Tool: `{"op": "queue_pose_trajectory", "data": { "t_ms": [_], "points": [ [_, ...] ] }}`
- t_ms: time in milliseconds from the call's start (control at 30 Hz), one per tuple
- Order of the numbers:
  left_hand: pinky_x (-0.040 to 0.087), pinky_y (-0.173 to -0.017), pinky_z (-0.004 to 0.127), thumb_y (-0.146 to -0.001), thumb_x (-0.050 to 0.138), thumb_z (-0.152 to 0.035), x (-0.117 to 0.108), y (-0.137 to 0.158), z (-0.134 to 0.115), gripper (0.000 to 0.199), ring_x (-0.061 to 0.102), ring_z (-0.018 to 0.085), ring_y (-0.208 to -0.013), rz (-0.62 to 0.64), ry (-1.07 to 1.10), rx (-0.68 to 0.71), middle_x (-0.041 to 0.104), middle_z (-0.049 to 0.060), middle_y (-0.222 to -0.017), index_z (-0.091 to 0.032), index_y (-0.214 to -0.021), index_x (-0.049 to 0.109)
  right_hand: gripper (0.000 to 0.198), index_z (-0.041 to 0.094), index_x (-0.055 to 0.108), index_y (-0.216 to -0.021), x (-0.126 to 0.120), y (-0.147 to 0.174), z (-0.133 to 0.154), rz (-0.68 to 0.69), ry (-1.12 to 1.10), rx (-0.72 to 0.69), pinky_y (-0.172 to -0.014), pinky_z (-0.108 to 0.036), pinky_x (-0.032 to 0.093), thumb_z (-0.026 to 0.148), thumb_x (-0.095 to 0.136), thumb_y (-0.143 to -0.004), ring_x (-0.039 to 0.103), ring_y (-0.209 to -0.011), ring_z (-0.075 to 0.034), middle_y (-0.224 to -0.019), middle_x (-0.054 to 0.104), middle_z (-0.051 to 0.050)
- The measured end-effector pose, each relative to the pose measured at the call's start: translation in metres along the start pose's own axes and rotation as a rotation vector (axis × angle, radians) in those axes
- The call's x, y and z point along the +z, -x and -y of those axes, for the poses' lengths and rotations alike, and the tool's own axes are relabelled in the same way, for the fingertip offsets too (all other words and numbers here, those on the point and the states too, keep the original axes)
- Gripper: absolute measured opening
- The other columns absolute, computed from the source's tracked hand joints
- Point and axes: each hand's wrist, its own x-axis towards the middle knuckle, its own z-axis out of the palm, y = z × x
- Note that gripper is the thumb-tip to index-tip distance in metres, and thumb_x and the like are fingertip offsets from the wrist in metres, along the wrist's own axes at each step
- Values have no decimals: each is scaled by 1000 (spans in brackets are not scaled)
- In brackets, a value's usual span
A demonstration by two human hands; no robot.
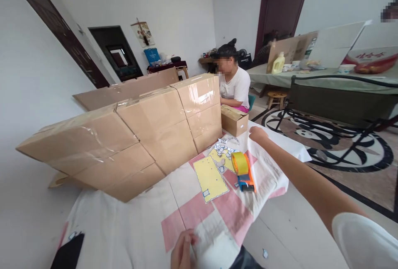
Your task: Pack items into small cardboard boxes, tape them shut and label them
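My right hand [258, 134] is stretched far out at the right edge of the cloth-covered table, close to a small cardboard box [239, 122]. Its fingers are curled closed; what they grip, if anything, is hidden. Low in the middle, my left hand [183, 249] rests over the pink and white tablecloth [199, 213], thumb and fingers pressed together. I cannot make out anything in it. Between the hands lie an orange tape dispenser with a roll of yellow tape [241, 163], a yellow paper sheet [210, 178] and a heap of white paper scraps [221, 148].
Stacked, taped cardboard boxes [161, 132] form a wall along the table's far side. Behind it sits a person in a white shirt [236, 84]. A black object [67, 252] lies at the lower left. At right stand a dark metal-framed chair [329, 103] and another table [323, 76].
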Motion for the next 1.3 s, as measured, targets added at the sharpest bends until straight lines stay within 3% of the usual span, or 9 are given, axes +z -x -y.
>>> {"op": "queue_pose_trajectory", "data": {
  "t_ms": [200, 367, 500, 667, 800, 900, 1000, 1167, 1300],
  "points": [
    [48, -81, 34, -81, 60, -71, -14, -6, 0, 51, 63, 24, -80, 255, 19, 32, 71, 5, -75, -22, -83, 72, 32, 14, 62, -123, 16, 118, 52, -29, 121, -210, -79, -33, 49, 10, 42, -99, 69, -101, -27, -112, 72, -16],
    [48, -76, 34, -87, 60, -62, -21, 4, 3, 44, 65, 23, -77, 312, 132, 63, 71, 7, -74, -19, -82, 71, 46, 17, 60, -126, 109, 255, 122, 169, 276, -739, -67, -29, 43, -2, 43, -87, 73, -84, -23, -104, 75, -12],
    [50, -64, 32, -85, 59, -63, -55, 3, -7, 48, 63, 21, -64, 193, 218, 79, 69, 7, -66, -17, -79, 71, 24, 17, 61, -108, 183, 320, 156, 270, 272, -963, -62, -30, 39, 10, 41, -96, 71, -72, -24, -80, 75, -9],
    [49, -70, 29, -82, 63, -55, -155, -71, -46, 37, 60, 16, -65, -202, 193, 168, 65, 2, -64, -18, -82, 69, 26, 17, 57, -93, 215, 329, 164, 180, 131, -1020, -57, -30, 29, 21, 33, -102, 62, -58, -20, -64, 67, -5],
    [48, -74, 27, -92, 48, -41, -218, -194, -90, 46, 59, 12, -69, -594, 126, 172, 65, 0, -84, -19, -132, 47, 23, 19, 52, -87, 217, 326, 159, 148, 73, -991, -55, -28, 25, 23, 34, -100, 57, -52, -17, -60, 61, -1],
    [49, -76, 30, -88, 60, -29, -249, -279, -124, 74, 62, 14, -68, -643, -29, 133, 69, 3, -92, -20, -152, 25, 19, 20, 50, -89, 222, 326, 156, 140, 53, -958, -55, -28, 27, 22, 35, -100, 59, -52, -17, -62, 60, 1],
    [51, -90, 41, -83, 72, -27, -275, -330, -156, 67, 67, 21, -88, -632, -221, 128, 70, 5, -96, -18, -143, 44, 14, 22, 46, -89, 231, 324, 154, 109, 24, -959, -54, -27, 31, 21, 36, -99, 62, -53, -17, -65, 61, 1],
    [51, -96, 48, -91, 65, -41, -300, -339, -188, 27, 65, 22, -102, -680, -376, 168, 69, 6, -105, -16, -100, 66, 14, 24, 43, -87, 237, 319, 153, 67, -20, -1004, -50, -27, 34, 21, 36, -99, 61, -48, -17, -62, 61, 3],
    [39, -110, 52, -94, 54, -33, -288, -263, -178, 19, 58, 26, -119, -817, -399, 349, 69, 10, -111, -20, -98, 67, 11, 24, 45, -88, 232, 317, 150, 99, -137, -983, -49, -27, 39, 25, 39, -98, 63, -50, -18, -62, 61, 2]
  ]
}}
